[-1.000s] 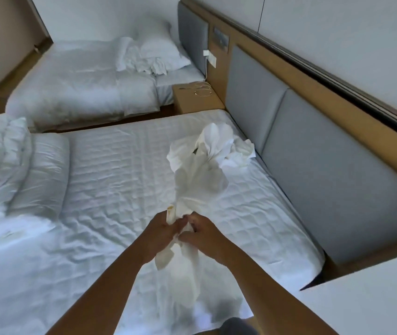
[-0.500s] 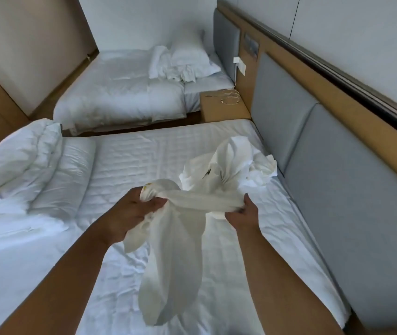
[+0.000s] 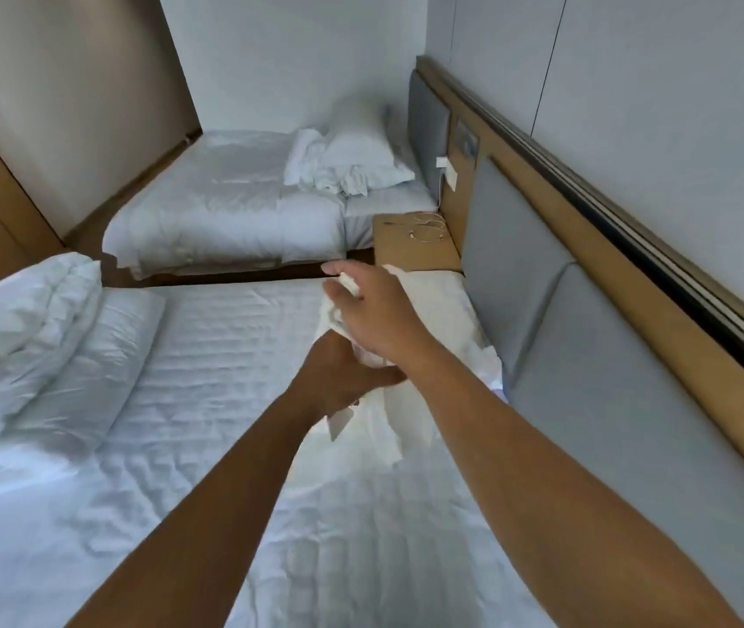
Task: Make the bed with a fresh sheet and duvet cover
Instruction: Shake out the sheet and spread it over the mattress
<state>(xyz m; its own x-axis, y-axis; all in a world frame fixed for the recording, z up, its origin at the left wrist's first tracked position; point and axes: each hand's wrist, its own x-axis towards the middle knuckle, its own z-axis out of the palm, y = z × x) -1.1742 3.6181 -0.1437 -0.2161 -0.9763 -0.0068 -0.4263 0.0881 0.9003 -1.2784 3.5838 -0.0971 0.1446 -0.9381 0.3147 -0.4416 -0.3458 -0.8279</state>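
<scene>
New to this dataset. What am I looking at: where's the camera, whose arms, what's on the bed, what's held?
There is no machine here, only a person's two bare arms. They are filmed by one wide-angle camera worn on the head, looking forward and down, and that is the only view. The near bed shows its quilted white mattress, with a bundled duvet piled along its left side. The left hand grips a crumpled white cloth, probably the fresh sheet. The right hand crosses over the left and lies on the same cloth; blur hides whether its fingers pinch it. Behind are a wooden nightstand, a second bed and a grey padded headboard.
</scene>
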